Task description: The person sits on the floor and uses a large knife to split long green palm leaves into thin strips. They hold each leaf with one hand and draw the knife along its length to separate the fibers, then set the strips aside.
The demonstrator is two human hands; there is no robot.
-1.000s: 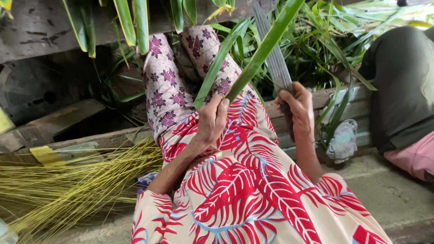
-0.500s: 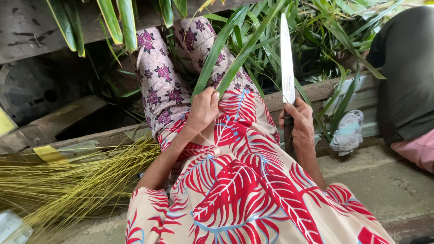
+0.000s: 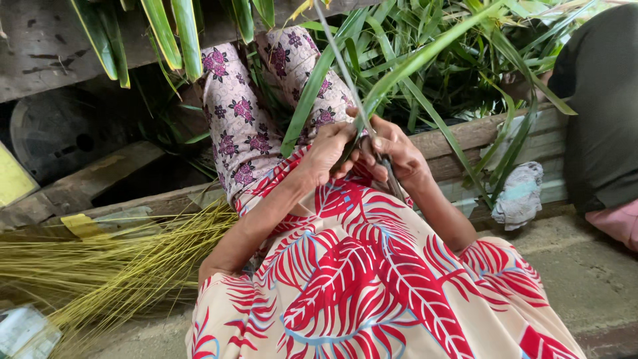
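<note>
My left hand [image 3: 327,151] and my right hand [image 3: 399,151] meet over my lap, above the red and cream leaf-print cloth [image 3: 372,286]. The left hand pinches a long green leaf [image 3: 425,56] that rises up and to the right. In my right hand is a knife [image 3: 345,73]; its thin blade is seen edge-on and points up and to the left, lying against the leaf beside the left fingers. The dark handle sticks out below the right fist. My legs in flower-print trousers [image 3: 242,113] stretch away from me.
A heap of thin yellow-green leaf ribs [image 3: 100,272] lies at the left. More long green leaves [image 3: 452,86] pile up behind a wooden plank [image 3: 465,136]. A grey cloth [image 3: 522,193] hangs at the right, next to another person in a dark top [image 3: 601,113].
My right hand has carried the knife left to join the left hand. The blade has turned edge-on against the leaf, and both hands have shifted to the right in view.
</note>
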